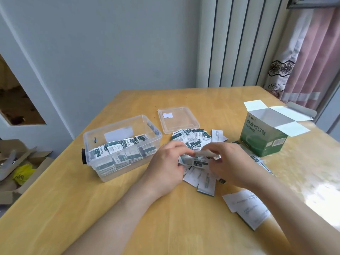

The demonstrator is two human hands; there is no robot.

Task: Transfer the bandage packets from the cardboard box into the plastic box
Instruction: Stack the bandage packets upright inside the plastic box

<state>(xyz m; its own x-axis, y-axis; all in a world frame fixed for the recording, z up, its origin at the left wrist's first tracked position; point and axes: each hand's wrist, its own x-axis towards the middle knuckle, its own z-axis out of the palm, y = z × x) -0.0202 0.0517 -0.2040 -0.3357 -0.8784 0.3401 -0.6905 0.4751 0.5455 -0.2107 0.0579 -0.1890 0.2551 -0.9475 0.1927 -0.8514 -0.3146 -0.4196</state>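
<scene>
A clear plastic box [95, 138] stands left of centre on the wooden table, holding rows of green-and-white bandage packets [117, 146]. The green cardboard box [261, 138] stands open at the right. Loose packets [191, 138] lie spread between the two boxes. My left hand [165, 166] and my right hand [228, 162] meet over this pile, and together they pinch a small stack of packets [200, 155] between the fingertips.
The plastic box's clear lid [176, 119] lies flat behind the pile. Folded paper leaflets [246, 207] rest near my right forearm. Cardboard scraps and a yellow bag [22, 173] lie on the floor to the left. A curtain [309, 57] hangs at the back right.
</scene>
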